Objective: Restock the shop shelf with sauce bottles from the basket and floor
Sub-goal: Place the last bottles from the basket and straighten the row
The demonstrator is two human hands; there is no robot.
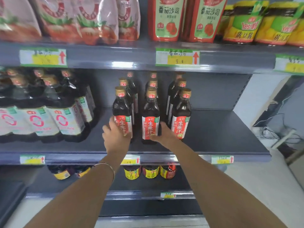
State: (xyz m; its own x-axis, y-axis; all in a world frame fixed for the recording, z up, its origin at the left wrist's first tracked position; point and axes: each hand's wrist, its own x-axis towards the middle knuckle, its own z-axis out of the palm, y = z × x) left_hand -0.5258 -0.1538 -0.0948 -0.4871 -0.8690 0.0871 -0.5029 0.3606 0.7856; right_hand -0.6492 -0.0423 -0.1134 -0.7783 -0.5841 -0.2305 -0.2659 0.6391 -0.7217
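Hands are both up at the middle grey metal shelf (213, 145), where dark glass sauce bottles with gold caps and red-and-white labels stand in three rows running front to back. The left hand (115, 135) is wrapped around the lower label of the front left bottle (122, 112), fingers curled on its left side and front, so it looks like a proper grip. The right hand (162, 134) sits at the base of the front middle bottle (150, 116), fingers reaching round its right side into the gap next to the front right bottle (181, 116); it's touching the middle one, but honestly I can't tell if it's really clamped or just resting against it. All three front bottles stand upright, set back from the shelf edge. There's a thin bracelet (105, 166) on the left wrist. Shrink-wrapped packs of dark bottles with white labels (49, 112) fill the left end of the same shelf, and red ketchup pouches (167, 18) sit on the shelf above.
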